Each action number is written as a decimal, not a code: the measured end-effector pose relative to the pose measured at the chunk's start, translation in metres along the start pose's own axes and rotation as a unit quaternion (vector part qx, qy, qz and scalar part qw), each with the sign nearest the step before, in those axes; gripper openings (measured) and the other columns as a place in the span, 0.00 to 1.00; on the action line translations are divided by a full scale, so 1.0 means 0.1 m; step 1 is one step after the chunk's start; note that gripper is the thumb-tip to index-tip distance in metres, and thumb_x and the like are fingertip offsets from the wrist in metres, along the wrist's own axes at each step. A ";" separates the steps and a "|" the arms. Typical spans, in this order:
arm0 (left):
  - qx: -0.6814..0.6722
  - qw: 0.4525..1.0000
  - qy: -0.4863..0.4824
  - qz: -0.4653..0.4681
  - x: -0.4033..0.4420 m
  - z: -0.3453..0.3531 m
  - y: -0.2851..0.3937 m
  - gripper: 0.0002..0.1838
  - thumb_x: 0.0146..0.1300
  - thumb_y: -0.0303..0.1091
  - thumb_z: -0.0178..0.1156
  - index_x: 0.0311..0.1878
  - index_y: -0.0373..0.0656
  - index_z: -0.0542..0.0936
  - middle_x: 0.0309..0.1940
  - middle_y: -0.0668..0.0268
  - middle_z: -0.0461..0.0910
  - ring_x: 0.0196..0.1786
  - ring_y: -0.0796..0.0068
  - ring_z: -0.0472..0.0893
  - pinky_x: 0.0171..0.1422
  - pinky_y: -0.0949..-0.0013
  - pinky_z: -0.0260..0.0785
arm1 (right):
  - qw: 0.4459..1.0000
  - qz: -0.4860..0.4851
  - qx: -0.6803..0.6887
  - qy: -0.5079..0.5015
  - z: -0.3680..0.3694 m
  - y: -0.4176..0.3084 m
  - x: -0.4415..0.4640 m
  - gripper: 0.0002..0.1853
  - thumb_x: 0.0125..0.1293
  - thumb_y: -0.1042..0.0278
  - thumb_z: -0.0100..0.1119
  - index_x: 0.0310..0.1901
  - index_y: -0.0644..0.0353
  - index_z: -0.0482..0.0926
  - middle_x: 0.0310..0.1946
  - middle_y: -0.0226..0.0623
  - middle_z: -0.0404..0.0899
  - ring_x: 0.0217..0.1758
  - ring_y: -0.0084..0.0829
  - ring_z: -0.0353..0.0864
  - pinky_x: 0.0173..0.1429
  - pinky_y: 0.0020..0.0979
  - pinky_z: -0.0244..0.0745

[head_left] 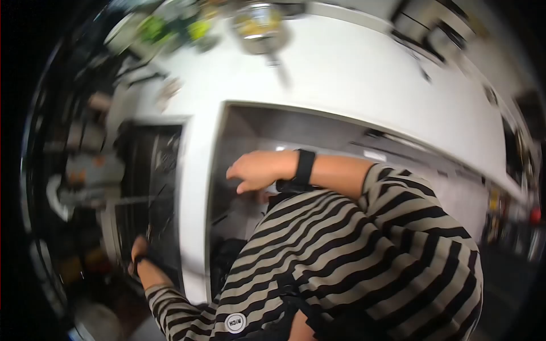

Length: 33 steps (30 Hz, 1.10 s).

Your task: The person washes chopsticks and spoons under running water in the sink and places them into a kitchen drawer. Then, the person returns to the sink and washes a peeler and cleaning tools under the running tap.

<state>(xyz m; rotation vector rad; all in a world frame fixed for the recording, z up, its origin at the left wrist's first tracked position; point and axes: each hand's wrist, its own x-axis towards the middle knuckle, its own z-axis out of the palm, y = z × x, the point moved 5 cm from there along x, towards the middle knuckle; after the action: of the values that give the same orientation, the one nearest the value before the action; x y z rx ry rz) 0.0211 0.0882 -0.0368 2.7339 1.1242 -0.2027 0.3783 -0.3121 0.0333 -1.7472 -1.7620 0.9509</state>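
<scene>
My right hand (256,172), with a black band (305,167) on its wrist, reaches leftwards over a grey recess framed in white. Its fingers stretch forward with the thumb apart, and nothing shows in it. At the lower left, my left hand (139,249) is beside a dark opening (156,170) in the white unit, near its lower edge. It is small and blurred, so its fingers and anything in them cannot be made out. The black-and-beige striped shirt (318,238) on my body covers much of the lower view.
A white counter (352,62) runs across the top. On it stand a pot with yellowish food (259,28), a container with green produce (151,31) and dark utensils (418,48). A white divider (196,199) separates the two openings. Blurred items crowd the far left.
</scene>
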 end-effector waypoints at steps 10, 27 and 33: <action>-0.506 0.849 0.090 -0.120 -0.24 -0.01 1.76 0.16 0.62 0.37 0.55 0.21 0.48 0.63 0.12 0.77 0.57 0.12 0.86 0.54 0.15 0.78 0.44 | 0.955 0.227 0.098 0.161 0.73 1.24 -2.92 0.20 0.55 0.58 0.57 0.46 0.63 0.74 0.40 0.50 0.77 0.46 0.48 0.75 0.49 0.40 0.69; -0.004 0.895 -0.262 0.361 -0.58 0.80 6.01 0.18 0.56 0.32 0.58 0.47 0.34 0.69 0.35 0.43 0.75 0.43 0.43 0.74 0.43 0.56 0.65 | 0.599 0.553 -0.166 0.555 0.83 2.38 -5.81 0.26 0.50 0.77 0.56 0.54 0.60 0.66 0.55 0.47 0.64 0.52 0.48 0.67 0.53 0.39 0.68; -0.001 0.846 -0.304 0.438 -1.21 0.74 7.38 0.17 0.56 0.34 0.58 0.44 0.35 0.69 0.31 0.44 0.74 0.38 0.41 0.72 0.38 0.54 0.63 | 0.595 0.612 -0.148 0.500 0.88 2.51 -5.81 0.23 0.48 0.79 0.53 0.50 0.58 0.69 0.52 0.43 0.66 0.50 0.49 0.67 0.51 0.42 0.69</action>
<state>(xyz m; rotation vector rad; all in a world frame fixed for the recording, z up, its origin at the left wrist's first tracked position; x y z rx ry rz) 0.4527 -0.5259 -0.0022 2.5497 -0.3039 -0.8223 0.5178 -0.9133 -0.1342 -2.8110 0.2188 -0.1742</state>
